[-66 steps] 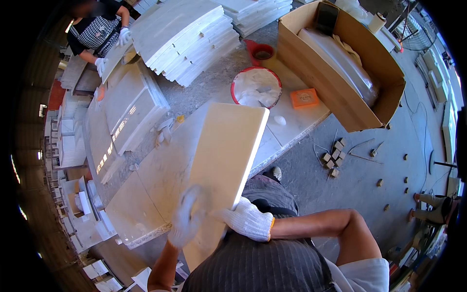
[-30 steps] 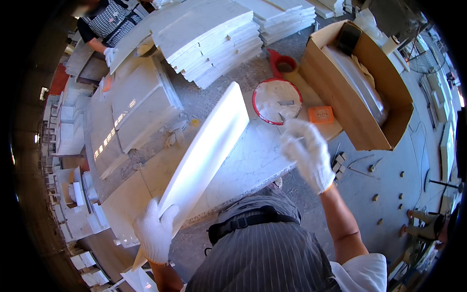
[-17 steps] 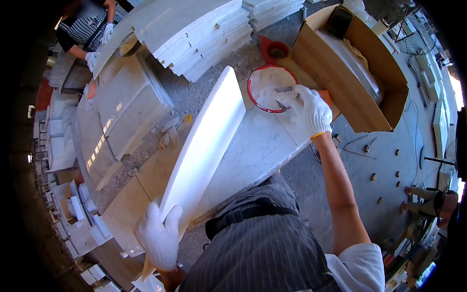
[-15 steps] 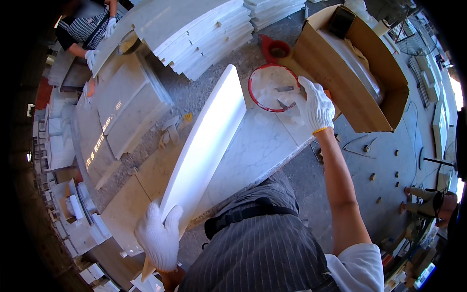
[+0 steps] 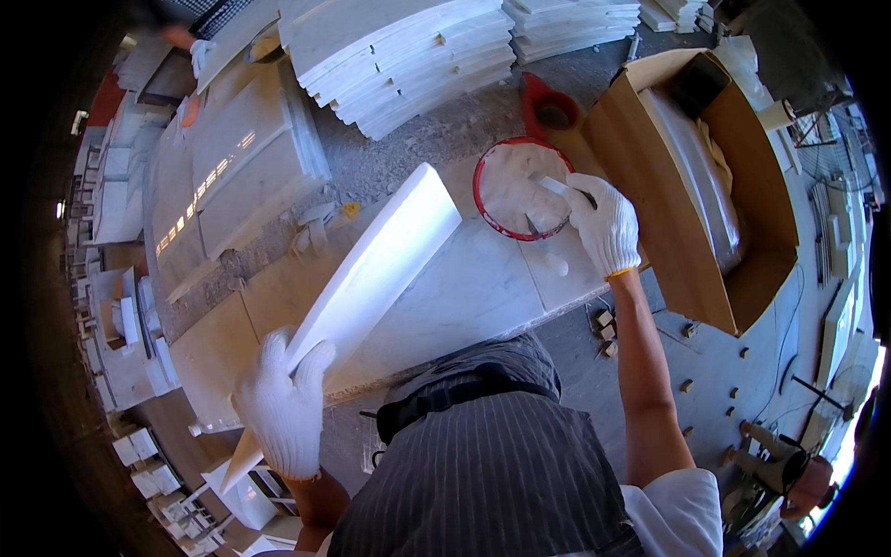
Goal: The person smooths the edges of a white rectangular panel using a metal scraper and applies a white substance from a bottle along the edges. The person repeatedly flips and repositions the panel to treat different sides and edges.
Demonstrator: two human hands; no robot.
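A glossy white slab (image 5: 379,265) is held tilted in the left hand (image 5: 286,404); a flat-bladed scraper (image 5: 554,186) is gripped in the right hand (image 5: 605,225), its blade over white paste (image 5: 512,181) in a red-rimmed bowl (image 5: 478,186).

Both hands are gloved. The left hand (image 5: 283,404) sits low, thumb and fingers up in a V and clamped, with just a bit of left forearm (image 5: 318,501) below it. Right hand (image 5: 603,225) is way higher up (back of it facing the camera), fingers curled in a firm grip, right arm (image 5: 643,357) reaching forward, elbow only slightly bent.
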